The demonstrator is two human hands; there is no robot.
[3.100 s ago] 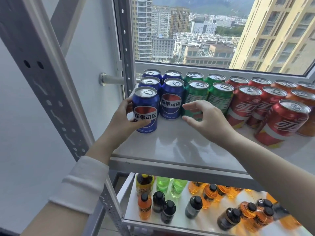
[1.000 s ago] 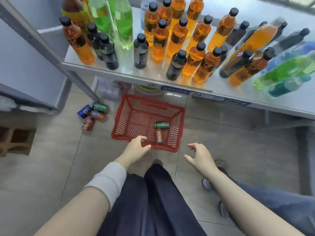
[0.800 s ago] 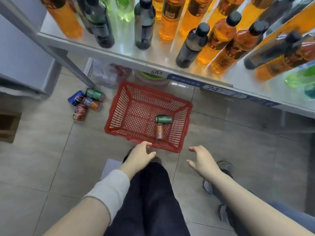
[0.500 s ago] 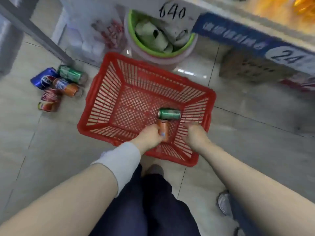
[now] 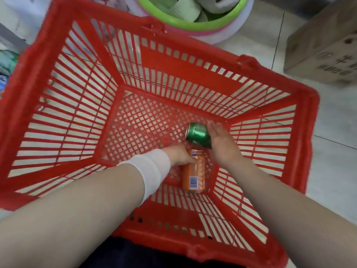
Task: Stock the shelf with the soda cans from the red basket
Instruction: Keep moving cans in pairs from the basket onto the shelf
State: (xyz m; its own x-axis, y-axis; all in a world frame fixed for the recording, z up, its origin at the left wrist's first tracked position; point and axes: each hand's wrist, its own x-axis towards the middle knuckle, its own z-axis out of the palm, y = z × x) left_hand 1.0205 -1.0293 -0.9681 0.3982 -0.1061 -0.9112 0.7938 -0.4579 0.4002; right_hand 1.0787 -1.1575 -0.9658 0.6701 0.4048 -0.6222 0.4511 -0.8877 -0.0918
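Note:
The red basket (image 5: pixel 305 132) fills the view from above, standing on the tiled floor. Two soda cans lie on its mesh bottom near the right corner. One is an orange can (image 5: pixel 194 176) and the other a green can (image 5: pixel 197 133) just beyond it. My left hand (image 5: pixel 179 154), with a white cuff at the wrist, grips the orange can at its far end. My right hand (image 5: pixel 222 144) lies against the right end of the green can with its fingers fairly straight. The thumb of that hand is hidden. The shelf is out of view.
A green-rimmed tub (image 5: pixel 193 22) with rolled cloths stands right behind the basket. A cardboard box (image 5: pixel 324 47) sits on the floor at the upper right. Some cans show blurred at the left edge (image 5: pixel 5 62). My dark trousers (image 5: pixel 154 256) are at the bottom.
I have bent down from the shelf to the basket, which now looms much closer. Both hands went down inside it; the left took hold of the orange can and the right reached the green can.

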